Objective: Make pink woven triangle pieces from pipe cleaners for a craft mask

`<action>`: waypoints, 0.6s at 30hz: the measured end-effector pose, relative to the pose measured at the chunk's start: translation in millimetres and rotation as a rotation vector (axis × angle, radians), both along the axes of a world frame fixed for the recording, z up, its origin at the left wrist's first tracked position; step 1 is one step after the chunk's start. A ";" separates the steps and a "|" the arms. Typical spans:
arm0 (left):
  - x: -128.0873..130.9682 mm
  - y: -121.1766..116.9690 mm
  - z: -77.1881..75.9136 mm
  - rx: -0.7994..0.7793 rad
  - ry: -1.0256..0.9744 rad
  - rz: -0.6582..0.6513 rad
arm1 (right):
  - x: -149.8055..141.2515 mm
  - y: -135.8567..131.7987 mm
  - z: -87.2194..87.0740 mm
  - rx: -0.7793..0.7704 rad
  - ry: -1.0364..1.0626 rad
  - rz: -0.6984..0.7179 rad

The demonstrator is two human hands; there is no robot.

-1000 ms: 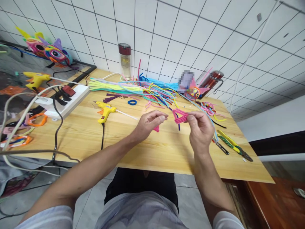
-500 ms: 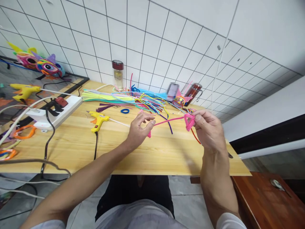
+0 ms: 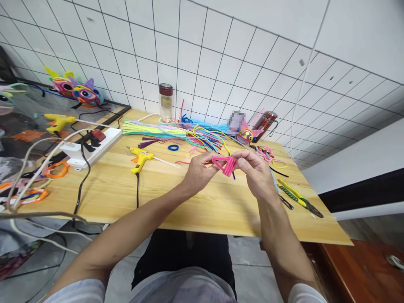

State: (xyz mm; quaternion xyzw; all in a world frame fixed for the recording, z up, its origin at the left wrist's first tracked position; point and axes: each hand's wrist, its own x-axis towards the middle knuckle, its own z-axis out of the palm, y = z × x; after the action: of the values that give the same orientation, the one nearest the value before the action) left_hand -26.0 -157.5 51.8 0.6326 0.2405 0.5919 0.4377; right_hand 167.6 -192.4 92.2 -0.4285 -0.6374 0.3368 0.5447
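Both hands meet over the middle of the table, around a pink pipe cleaner [image 3: 226,165] bent into a triangular coil. My left hand [image 3: 202,171] pinches the coil's left corner between thumb and fingers. A loose pink end pokes out to the left behind that hand. My right hand [image 3: 257,173] is closed on the coil's right side, thumb against the stacked strands. Behind the hands lies a bundle of coloured pipe cleaners [image 3: 154,129], with a small blue ring [image 3: 173,147] in front of it.
A yellow glue gun [image 3: 140,159] lies left of my hands, its cord running off the front edge. Farther left is a white power strip [image 3: 94,149] with tangled cables. Yellow-green pliers [image 3: 299,198] lie at right. A glass bottle [image 3: 166,103] and a red-brown flask [image 3: 267,124] stand near the wall.
My right hand has come left with the pink coil, and my left hand has closed on it. The pink strand once stretched between the hands no longer spans a gap. The view has shifted.
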 end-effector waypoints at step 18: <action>0.0 3.6 -37.9 -0.017 0.103 0.023 | -8.7 2.6 -30.2 -0.174 0.094 0.074</action>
State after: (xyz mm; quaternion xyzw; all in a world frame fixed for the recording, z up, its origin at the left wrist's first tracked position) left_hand -26.0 -153.8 13.9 0.6555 0.2750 0.5617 0.4233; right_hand 159.0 -189.8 62.0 -0.4342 -0.5950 0.4303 0.5218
